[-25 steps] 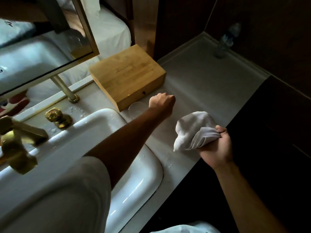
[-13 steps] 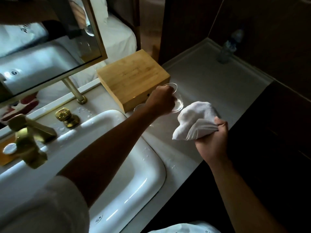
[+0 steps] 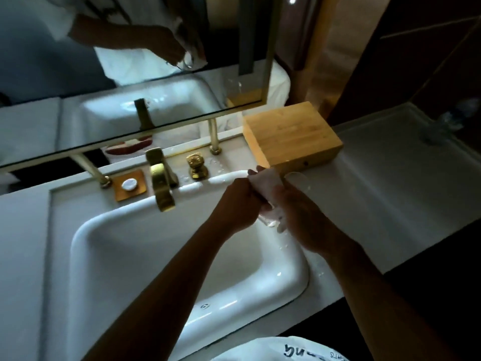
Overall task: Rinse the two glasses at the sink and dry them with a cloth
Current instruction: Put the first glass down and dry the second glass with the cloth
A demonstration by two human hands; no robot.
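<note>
A glass (image 3: 269,220) is held between both hands above the right rear corner of the sink (image 3: 109,246), only its clear lower part showing. The white cloth (image 3: 268,182) is bunched against it and sticks up past the knuckles. The left hand (image 3: 238,204) has its fingers curled shut around the glass; the right hand (image 3: 299,212) has its fingers closed on the cloth. A second glass (image 3: 295,176) stands on the tabletop (image 3: 390,194) just beyond the hands, touching or just in front of the wooden box (image 3: 291,134). Left of the hands the brass tap (image 3: 160,182) leans over the basin, with a brass knob (image 3: 196,165) beside it and a soap dish (image 3: 130,185) further left. The mirror (image 3: 117,74) behind reflects hands, cloth and glass.
</note>
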